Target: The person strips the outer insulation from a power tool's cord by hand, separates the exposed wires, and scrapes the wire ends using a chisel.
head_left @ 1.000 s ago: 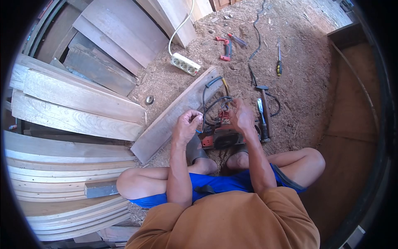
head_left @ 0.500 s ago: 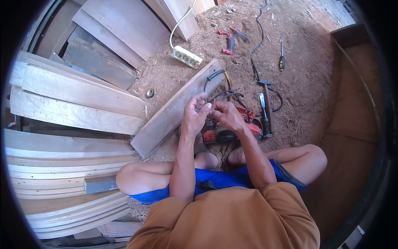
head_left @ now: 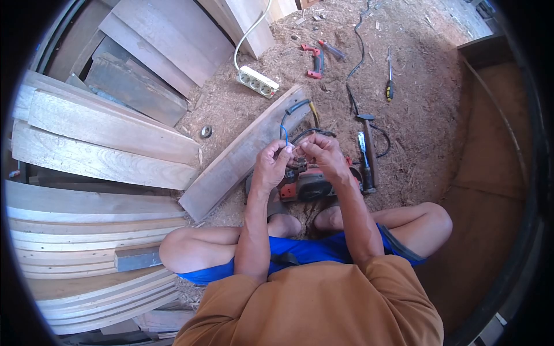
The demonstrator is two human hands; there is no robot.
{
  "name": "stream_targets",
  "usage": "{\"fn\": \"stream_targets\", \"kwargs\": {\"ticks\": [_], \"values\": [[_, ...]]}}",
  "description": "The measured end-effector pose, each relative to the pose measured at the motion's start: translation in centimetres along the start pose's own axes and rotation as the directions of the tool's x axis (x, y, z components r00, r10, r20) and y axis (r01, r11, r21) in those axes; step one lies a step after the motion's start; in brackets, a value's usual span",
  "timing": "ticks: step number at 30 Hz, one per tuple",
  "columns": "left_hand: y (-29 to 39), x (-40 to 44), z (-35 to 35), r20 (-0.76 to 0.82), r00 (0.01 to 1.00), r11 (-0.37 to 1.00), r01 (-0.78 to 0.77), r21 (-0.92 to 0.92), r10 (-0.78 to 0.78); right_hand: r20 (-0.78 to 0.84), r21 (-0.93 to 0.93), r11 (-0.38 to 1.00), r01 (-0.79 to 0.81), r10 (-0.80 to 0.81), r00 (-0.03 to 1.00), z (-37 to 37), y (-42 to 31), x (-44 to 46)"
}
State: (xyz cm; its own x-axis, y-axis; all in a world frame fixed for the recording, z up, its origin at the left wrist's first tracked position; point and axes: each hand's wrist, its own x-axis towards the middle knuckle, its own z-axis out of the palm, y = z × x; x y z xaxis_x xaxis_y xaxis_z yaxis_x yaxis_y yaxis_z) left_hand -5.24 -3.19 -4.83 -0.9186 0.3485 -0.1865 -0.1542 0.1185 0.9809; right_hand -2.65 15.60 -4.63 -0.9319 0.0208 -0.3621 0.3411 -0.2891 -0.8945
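My left hand (head_left: 272,165) pinches a thin blue wire (head_left: 284,132) between thumb and fingers. That wire loops up toward the black cable (head_left: 298,106) lying over a wooden board (head_left: 242,153). Close beside it, fingertips almost meeting, my right hand (head_left: 324,157) is closed in a pinch; whatever it grips is too small to make out. Below both hands a red and black power tool (head_left: 314,185) rests on the ground between my feet, partly covered by the hands and forearms.
To the right lie a hammer (head_left: 370,155), a chisel (head_left: 364,151) and a screwdriver (head_left: 390,78). Farther off are a red and black handle part (head_left: 315,60) and a white power strip (head_left: 258,81). A tape roll (head_left: 206,131) sits near stacked planks (head_left: 104,153) at left. Sawdust covers the ground.
The blue wire now stands out in a loop above my left fingertips. My right hand has turned slightly and stays close to the left. The view has shifted a little.
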Motion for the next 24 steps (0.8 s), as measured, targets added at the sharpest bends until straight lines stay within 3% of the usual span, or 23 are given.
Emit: {"fn": "stream_targets", "kwargs": {"ticks": [4,11,16,19,24], "values": [[-0.5,0.1,-0.2,-0.003,1.000,0.997,-0.016,0.079,0.016,-0.088,-0.047,0.998,0.030,-0.034,0.996,-2.2,-0.7,0.2],[-0.7,0.3,-0.1,-0.007,1.000,1.000,-0.010,0.009,0.010,-0.159,-0.003,1.000,0.019,-0.019,0.987,-3.1,-1.9,-0.5],[-0.5,0.0,0.0,0.040,0.999,0.999,-0.013,0.039,0.012,-0.074,-0.161,0.985,0.069,-0.082,0.994,-1.9,-1.5,-0.2],[0.2,-0.1,0.5,0.066,0.997,0.996,0.051,-0.073,-0.046,-0.050,-0.257,0.963,0.083,-0.099,0.994,-1.3,-1.1,0.2],[0.8,0.3,1.0,0.054,0.995,0.993,0.088,-0.078,-0.084,-0.005,-0.349,0.926,0.143,-0.154,0.988,-0.3,-1.2,0.6]]}}
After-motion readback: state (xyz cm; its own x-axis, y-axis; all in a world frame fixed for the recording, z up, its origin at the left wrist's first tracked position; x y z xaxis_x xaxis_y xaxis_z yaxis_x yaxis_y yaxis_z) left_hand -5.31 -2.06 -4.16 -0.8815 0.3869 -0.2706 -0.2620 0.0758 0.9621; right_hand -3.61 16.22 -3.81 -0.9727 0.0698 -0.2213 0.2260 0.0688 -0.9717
